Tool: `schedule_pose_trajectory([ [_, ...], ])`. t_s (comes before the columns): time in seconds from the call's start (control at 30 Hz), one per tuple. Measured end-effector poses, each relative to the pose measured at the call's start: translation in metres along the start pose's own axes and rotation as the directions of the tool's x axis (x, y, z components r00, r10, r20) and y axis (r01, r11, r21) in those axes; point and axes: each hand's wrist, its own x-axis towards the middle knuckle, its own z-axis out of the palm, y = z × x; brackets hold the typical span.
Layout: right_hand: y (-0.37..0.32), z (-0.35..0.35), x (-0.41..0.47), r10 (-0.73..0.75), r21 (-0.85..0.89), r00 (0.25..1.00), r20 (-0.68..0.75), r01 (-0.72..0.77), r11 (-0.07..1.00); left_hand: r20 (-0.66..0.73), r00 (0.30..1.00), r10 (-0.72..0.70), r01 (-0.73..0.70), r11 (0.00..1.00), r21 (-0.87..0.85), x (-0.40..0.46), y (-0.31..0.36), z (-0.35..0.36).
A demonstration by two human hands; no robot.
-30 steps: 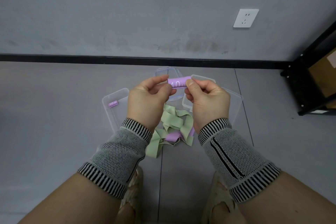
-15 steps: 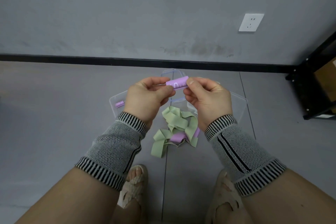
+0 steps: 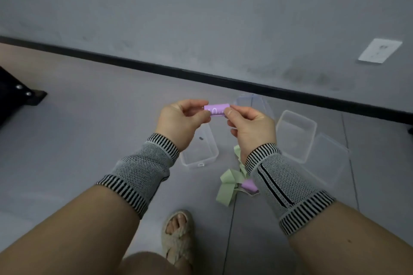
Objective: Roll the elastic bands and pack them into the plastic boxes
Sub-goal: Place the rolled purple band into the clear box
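Note:
A rolled purple elastic band (image 3: 216,109) with white print is held in the air between both hands. My left hand (image 3: 182,123) pinches its left end and my right hand (image 3: 251,128) pinches its right end. Below them on the grey floor lie clear plastic boxes: one (image 3: 199,152) under my left hand, one (image 3: 296,136) to the right, a third (image 3: 252,101) behind the hands. A loose heap of green bands (image 3: 230,183) with a purple band (image 3: 250,185) lies partly hidden by my right wrist.
A clear lid (image 3: 328,158) lies right of the boxes. A black skirting strip (image 3: 201,76) runs along the grey wall, which has a white socket (image 3: 380,50). A black frame foot (image 3: 17,96) stands at far left. My sandalled foot (image 3: 177,234) is below.
The view has swung left, so the boxes and bands now sit to the right. Both hands still hold the purple roll, turned a little further between the fingers.

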Motion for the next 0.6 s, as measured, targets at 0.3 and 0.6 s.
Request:
schedule_pose_trajectory([
  [0.3, 0.170, 0.075, 0.114, 0.115, -0.140, 0.993, 0.038, -0.109, 0.984, -0.098, 0.995, -0.019, 0.032, 0.991, 0.129, 0.106, -0.182, -0.030],
  [0.6, 0.299, 0.100, 0.183, 0.226, -0.279, 0.974, 0.023, -0.210, 0.937, -0.245, 0.963, -0.111, 0.211, 0.878, 0.429, 0.156, -0.336, -0.026],
])
